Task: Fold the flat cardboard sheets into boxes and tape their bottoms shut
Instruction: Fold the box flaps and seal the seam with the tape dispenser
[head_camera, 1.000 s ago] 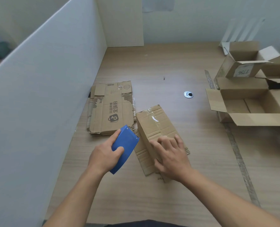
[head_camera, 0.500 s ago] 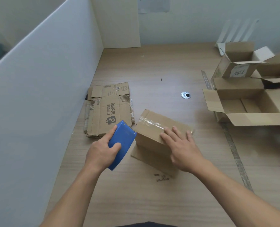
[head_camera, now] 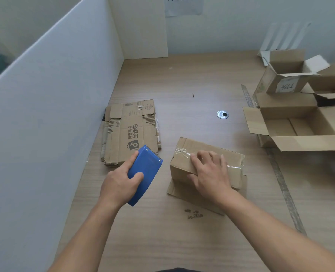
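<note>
A small folded cardboard box (head_camera: 231,160) lies bottom up on the wooden table (head_camera: 182,232), with clear tape running along its seam. My right hand (head_camera: 209,173) rests on its top, fingers laid over the tape and thumb down the near side. My left hand (head_camera: 121,185) grips a blue tape dispenser (head_camera: 145,173) just left of the box, apart from it. A stack of flat cardboard sheets (head_camera: 129,132) lies beyond the dispenser by the left partition.
A white partition (head_camera: 45,114) walls the table's left side. Several open finished boxes (head_camera: 300,124) crowd the right edge. A metal grommet hole (head_camera: 222,114) sits mid-table. A strip of old tape (head_camera: 284,193) runs along the table on the right.
The box has been turned from pointing away to lying crosswise, and shifted right. My right hand stayed on top of it. The dispenser has drawn away from the box's left end.
</note>
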A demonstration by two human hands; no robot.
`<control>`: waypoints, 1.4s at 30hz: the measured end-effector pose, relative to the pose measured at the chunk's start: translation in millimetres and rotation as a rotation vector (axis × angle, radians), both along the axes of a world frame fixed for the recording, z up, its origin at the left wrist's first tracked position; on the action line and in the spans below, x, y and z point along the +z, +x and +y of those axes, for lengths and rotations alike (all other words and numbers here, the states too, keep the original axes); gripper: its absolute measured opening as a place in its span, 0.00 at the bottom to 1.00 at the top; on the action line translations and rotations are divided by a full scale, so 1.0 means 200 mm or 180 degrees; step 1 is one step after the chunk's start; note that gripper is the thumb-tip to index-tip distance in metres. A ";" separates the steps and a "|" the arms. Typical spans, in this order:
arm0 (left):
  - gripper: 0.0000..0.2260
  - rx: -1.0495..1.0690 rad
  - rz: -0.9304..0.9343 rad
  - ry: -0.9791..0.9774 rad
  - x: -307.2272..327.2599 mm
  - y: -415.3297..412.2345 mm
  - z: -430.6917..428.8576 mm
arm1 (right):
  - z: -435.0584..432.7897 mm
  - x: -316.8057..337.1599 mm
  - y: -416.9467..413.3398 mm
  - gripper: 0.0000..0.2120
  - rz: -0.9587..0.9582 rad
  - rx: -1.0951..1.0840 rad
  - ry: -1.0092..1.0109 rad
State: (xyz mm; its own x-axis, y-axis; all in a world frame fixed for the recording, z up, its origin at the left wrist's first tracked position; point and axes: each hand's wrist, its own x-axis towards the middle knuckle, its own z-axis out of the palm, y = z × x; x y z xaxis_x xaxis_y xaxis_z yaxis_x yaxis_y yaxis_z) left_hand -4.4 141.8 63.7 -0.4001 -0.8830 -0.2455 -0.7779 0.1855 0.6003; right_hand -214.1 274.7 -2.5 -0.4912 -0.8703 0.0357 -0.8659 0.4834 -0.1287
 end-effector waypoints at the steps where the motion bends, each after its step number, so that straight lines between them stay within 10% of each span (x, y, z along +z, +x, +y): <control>1: 0.29 0.0002 -0.0009 0.0008 0.00 0.00 0.00 | 0.00 0.00 0.01 0.31 0.0029 -0.0023 -0.0037; 17: 0.29 0.0077 -0.0021 -0.0045 0.00 0.02 0.00 | -0.06 0.10 0.11 0.43 -0.0289 -0.0077 0.0394; 42: 0.32 -0.0684 0.0435 -0.0551 -0.07 0.04 0.01 | 0.06 -0.03 -0.18 0.32 -0.0833 0.1009 -0.0098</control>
State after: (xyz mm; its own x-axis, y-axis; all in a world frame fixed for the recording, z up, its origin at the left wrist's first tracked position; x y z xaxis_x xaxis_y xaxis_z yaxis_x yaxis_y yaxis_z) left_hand 3.3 144.3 50.0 -0.6012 -0.7985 -0.0300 -0.6240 0.4457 0.6418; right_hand -250.1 286.8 -8.6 -0.1950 -0.9805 -0.0266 -0.9074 0.1906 -0.3746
